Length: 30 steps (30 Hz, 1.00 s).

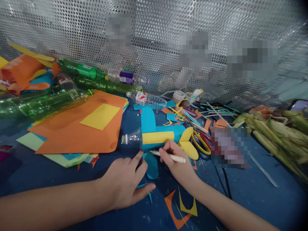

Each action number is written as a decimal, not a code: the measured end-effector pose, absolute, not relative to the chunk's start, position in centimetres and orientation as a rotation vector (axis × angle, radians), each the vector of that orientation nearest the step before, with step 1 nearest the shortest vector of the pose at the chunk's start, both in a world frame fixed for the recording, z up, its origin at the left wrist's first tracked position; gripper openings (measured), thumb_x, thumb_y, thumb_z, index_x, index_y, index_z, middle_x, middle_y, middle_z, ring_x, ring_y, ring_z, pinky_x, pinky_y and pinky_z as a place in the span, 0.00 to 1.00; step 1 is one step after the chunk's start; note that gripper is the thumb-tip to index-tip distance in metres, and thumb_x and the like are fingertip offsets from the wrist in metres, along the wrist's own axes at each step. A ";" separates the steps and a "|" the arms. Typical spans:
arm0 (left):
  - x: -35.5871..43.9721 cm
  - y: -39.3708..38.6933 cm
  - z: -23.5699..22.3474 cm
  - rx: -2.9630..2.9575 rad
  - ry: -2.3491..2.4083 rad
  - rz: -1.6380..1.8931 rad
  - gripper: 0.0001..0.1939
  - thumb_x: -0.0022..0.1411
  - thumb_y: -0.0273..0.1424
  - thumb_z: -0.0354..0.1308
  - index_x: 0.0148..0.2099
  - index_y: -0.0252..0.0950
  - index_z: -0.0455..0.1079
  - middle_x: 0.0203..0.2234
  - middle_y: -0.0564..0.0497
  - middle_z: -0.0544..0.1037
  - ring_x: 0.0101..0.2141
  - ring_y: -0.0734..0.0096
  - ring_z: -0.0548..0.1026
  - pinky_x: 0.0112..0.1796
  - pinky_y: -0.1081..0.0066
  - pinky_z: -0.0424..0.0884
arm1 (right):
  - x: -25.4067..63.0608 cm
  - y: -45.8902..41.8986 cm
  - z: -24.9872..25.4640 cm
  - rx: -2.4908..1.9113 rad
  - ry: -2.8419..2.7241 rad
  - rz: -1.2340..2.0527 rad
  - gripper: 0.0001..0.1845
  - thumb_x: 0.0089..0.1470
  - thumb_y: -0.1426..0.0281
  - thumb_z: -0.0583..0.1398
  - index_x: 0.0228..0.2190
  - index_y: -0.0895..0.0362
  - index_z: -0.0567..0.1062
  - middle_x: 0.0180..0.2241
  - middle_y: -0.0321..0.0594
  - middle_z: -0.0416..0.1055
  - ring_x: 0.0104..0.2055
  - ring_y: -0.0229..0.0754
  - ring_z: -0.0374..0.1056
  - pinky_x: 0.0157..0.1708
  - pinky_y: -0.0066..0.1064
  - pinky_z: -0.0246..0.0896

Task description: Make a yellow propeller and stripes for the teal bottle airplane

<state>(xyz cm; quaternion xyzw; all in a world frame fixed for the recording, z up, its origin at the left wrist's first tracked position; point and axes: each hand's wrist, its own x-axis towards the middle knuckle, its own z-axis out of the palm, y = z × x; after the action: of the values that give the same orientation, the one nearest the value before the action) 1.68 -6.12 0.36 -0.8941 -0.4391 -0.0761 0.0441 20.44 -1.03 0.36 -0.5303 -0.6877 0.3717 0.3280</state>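
Note:
A clear plastic bottle (134,137) lies on its side, neck to the left, wrapped in blue paper with a yellow paper strip (156,138) along it. One blue paper wing (148,119) sticks out behind it and another blue wing (151,167) in front. Yellow rounded paper pieces (189,149) stand at its right end. My right hand (179,160) grips a white marker pen (175,158), its tip close to the base of the front wing. My left hand (128,178) rests with fingers apart, index fingertip by the bottle's lower edge.
Orange paper sheets (96,134) lie at left with a yellow piece (102,117) on top. Green bottles (55,101) lie behind. Scissors with yellow handles (201,144), paper scraps (178,208) and corn husks (276,134) are at right. A perforated metal screen (154,35) stands behind.

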 end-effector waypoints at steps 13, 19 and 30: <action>1.7 -6.0 0.3 -2.728 -1.346 -0.190 0.29 0.63 0.47 0.36 0.50 0.30 0.65 0.51 0.32 0.67 0.30 0.55 0.75 0.25 0.59 0.71 | 20.3 -1.0 0.5 -1.376 -1.760 1.046 0.11 0.53 0.67 0.53 0.22 0.54 0.58 0.17 0.29 0.60 0.19 0.33 0.55 0.20 0.25 0.50; 1.7 -6.0 0.4 -2.732 -1.343 -0.210 0.29 0.63 0.46 0.36 0.50 0.30 0.66 0.50 0.32 0.68 0.30 0.54 0.75 0.25 0.59 0.71 | 20.3 -1.0 0.4 -1.374 -1.770 1.028 0.12 0.53 0.66 0.54 0.22 0.54 0.58 0.17 0.29 0.60 0.20 0.33 0.55 0.20 0.25 0.49; 1.8 -6.1 0.4 -2.744 -1.361 -0.193 0.29 0.63 0.46 0.37 0.51 0.30 0.65 0.51 0.32 0.67 0.30 0.54 0.75 0.25 0.57 0.72 | 20.2 -1.0 0.5 -1.375 -1.747 1.058 0.12 0.53 0.67 0.54 0.21 0.54 0.58 0.16 0.29 0.60 0.19 0.33 0.55 0.20 0.24 0.50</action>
<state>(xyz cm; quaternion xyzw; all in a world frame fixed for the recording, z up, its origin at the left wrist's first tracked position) 1.79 -6.13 0.36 -0.8935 -0.4432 -0.0630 0.0361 20.16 -1.02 0.51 -0.5264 -0.6690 0.4052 0.3334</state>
